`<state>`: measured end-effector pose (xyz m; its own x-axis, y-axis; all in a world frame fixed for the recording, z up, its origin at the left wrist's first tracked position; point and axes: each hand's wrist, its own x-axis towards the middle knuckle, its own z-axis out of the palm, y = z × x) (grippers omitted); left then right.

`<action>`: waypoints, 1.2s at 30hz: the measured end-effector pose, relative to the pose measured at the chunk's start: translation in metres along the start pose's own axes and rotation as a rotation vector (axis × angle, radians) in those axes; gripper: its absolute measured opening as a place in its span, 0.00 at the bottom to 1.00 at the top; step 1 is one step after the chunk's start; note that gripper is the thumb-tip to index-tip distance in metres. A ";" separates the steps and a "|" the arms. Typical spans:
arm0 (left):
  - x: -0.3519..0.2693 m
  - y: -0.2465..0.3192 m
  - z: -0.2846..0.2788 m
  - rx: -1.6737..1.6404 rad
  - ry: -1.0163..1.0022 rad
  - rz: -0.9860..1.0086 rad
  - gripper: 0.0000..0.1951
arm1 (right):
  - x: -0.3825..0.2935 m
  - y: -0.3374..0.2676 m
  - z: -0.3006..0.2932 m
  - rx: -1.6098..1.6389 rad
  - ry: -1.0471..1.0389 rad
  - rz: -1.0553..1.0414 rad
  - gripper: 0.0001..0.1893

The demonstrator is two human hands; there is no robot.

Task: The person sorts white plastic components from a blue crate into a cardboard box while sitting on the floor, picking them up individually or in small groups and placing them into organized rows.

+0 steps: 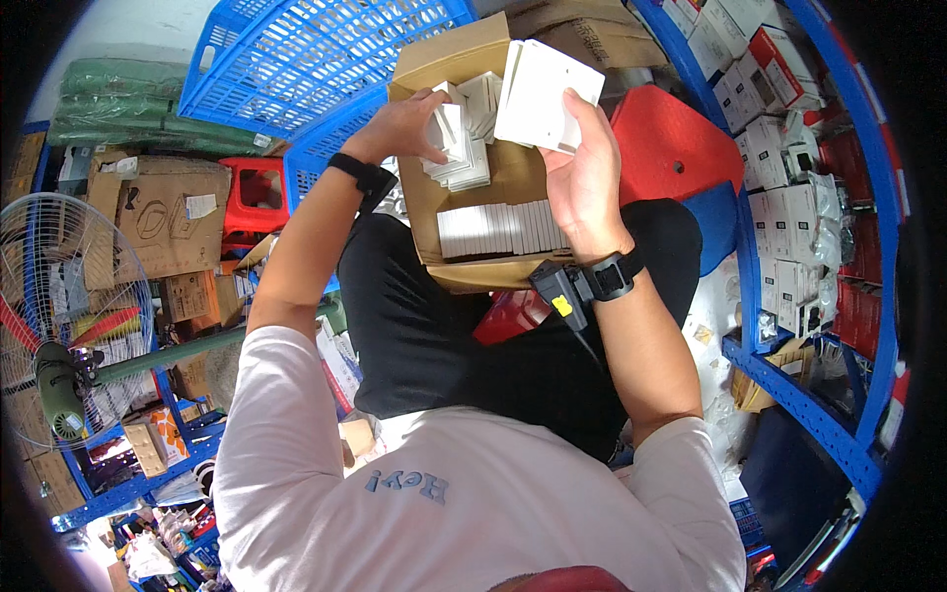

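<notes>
A cardboard box (518, 176) stands before me between my knees. My right hand (584, 166) holds a small stack of square white plates (544, 96) with small holes above the box's right side, thumb on the top one. At the box's left side my left hand (405, 127) has its fingers and thumb around the edges of a pile of similar white plates (460, 159). More white plates (484, 100) lie loosely beside that pile. Along the near wall inside the box runs a row of white plates on edge (497, 229).
Blue plastic crates (300, 70) stand beyond the box on the left, and a red plastic stool (655, 148) is at its right. A blue metal shelf (814, 414) with boxed goods runs along the right. On the left are a wire-caged fan (59, 392) and a large carton (174, 222).
</notes>
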<state>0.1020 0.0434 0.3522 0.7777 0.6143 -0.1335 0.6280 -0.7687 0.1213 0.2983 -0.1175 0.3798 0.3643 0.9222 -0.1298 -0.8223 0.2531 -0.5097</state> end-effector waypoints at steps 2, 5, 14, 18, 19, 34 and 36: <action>-0.004 0.013 -0.009 -0.230 -0.098 0.107 0.40 | 0.002 0.001 0.000 0.007 -0.018 0.009 0.16; -0.010 0.032 0.015 -0.346 -0.361 0.172 0.44 | 0.000 0.000 0.004 -0.023 -0.055 0.027 0.17; -0.021 0.073 0.055 -0.378 -0.586 0.137 0.40 | 0.001 0.006 0.003 -0.040 -0.076 0.114 0.15; -0.025 0.069 0.048 -0.517 -0.479 0.174 0.37 | 0.000 0.008 0.004 -0.097 -0.071 0.116 0.15; -0.026 0.075 0.028 -0.514 -0.477 0.181 0.37 | 0.000 0.007 0.003 -0.149 -0.047 0.110 0.15; -0.183 0.124 -0.046 -1.460 0.334 -0.316 0.15 | -0.034 0.012 0.017 -0.456 -0.452 0.074 0.18; -0.196 0.136 -0.034 -1.706 0.375 -0.370 0.16 | -0.046 0.011 0.018 -0.469 -0.503 0.107 0.18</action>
<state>0.0355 -0.1755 0.4281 0.4148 0.8858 -0.2080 -0.1044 0.2734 0.9562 0.2647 -0.1519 0.3959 -0.0487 0.9871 0.1524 -0.5250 0.1045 -0.8447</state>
